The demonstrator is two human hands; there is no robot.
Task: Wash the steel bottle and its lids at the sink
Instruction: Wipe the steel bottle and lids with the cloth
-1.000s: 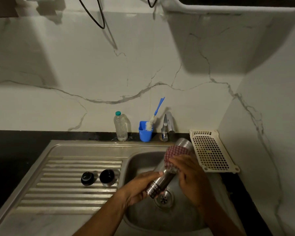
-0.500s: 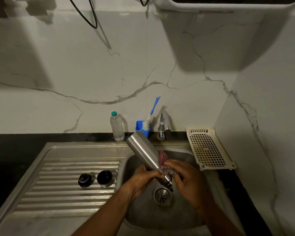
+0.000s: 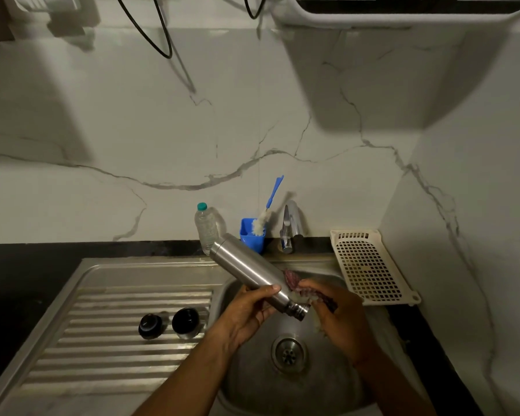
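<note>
Over the drain (image 3: 288, 351), the left hand (image 3: 246, 313) grips the re-tilted steel bottle (image 3: 246, 271); the right hand (image 3: 339, 316) clutches the cloth (image 3: 293, 280), seemingly scrubbing the neck now.

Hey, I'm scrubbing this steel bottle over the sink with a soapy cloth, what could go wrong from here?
1. The left hand grips the steel bottle only near its neck, with suds on the cloth in the right hand; the long body could slip and bang into the sink.
2. The bottle's raised base looks close to the plastic bottle and blue holder behind; a swing might topple them.
</note>
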